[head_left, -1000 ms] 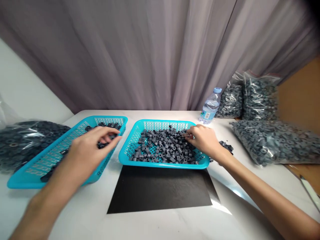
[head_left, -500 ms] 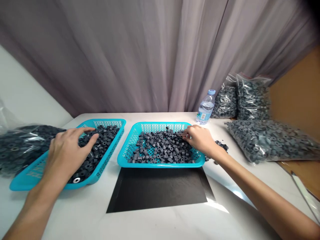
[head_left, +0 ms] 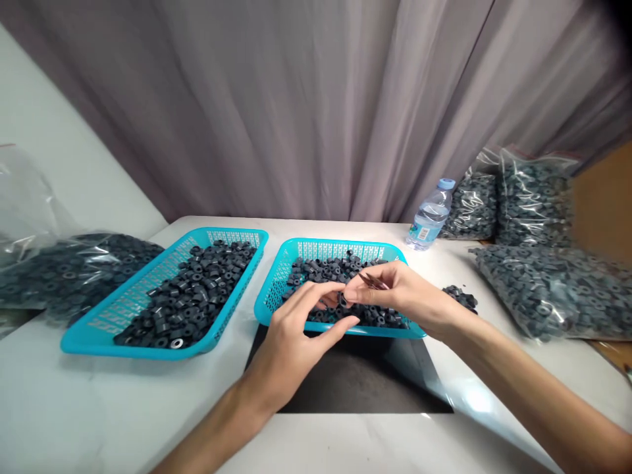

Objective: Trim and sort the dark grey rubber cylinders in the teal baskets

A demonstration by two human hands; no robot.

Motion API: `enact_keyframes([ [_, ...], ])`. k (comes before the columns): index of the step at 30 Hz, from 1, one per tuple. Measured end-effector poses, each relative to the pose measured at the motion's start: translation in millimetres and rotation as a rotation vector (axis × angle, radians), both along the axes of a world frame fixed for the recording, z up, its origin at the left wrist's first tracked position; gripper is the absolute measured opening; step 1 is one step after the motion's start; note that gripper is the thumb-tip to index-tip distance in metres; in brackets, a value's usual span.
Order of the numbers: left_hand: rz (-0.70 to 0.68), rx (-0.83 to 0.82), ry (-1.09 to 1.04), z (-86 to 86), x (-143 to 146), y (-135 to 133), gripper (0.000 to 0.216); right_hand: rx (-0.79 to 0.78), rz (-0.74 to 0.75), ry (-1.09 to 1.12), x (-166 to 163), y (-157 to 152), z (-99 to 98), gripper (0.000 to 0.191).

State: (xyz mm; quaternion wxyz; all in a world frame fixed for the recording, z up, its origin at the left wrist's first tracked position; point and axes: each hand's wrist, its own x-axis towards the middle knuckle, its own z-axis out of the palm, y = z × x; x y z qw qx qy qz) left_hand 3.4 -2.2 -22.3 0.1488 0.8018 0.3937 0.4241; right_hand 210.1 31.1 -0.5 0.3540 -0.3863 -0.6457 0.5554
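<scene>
Dark grey and judged light, stiff and slightly slippery, best gripped across its outer wall, the hollow bushing [head_left: 342, 299] is pinched over the right-hand turquoise basket [head_left: 390, 333] by the right hand [head_left: 395, 289], where a pointed metal tool [head_left: 371, 281] is also held, while the left hand [head_left: 299, 329] is spread half open beside it, contact unclear.

The basket [head_left: 143, 353] at eight o'clock is turquoise, lattice-patterned, its rings [head_left: 202, 284] dark grey; the basket [head_left: 277, 284] at five is turquoise too; the curtain [head_left: 286, 118] at twelve is mauve-grey, the bottle cap [head_left: 447, 184] near two pale blue, the sheet [head_left: 355, 382] towards six black
</scene>
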Motion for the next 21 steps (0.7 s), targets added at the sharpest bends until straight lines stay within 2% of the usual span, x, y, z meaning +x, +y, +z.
enact_keyframes([
  [5, -0.019, -0.074, -0.118, -4.5, -8, -3, 0.019, -0.027, 0.032, 0.004, -7, -6, 0.9, 0.029],
  [7, -0.022, -0.157, -0.163, -4.0, -11, -2, 0.016, -0.006, 0.029, -0.014, -7, -6, 0.0, 0.030],
  [9, -0.025, -0.305, -0.253, -1.5, -14, 0, 0.013, 0.048, -0.006, -0.031, -7, -5, -1.8, 0.033],
  [11, -0.056, -0.523, -0.372, 3.1, -17, 1, 0.014, 0.106, -0.058, -0.057, -7, -3, -4.6, 0.037],
  [15, -0.179, -0.856, -0.591, 13.4, -24, 1, 0.024, 0.195, -0.133, -0.178, -3, 3, -12.2, 0.044],
  [19, -0.259, -0.947, -0.735, 16.8, -29, 1, 0.027, 0.300, -0.240, -0.343, 13, 16, -21.3, 0.044],
  [21, -0.272, -0.951, -0.765, 16.2, -30, 0, 0.028, 0.406, -0.342, -0.421, 26, 25, -27.7, 0.040],
])
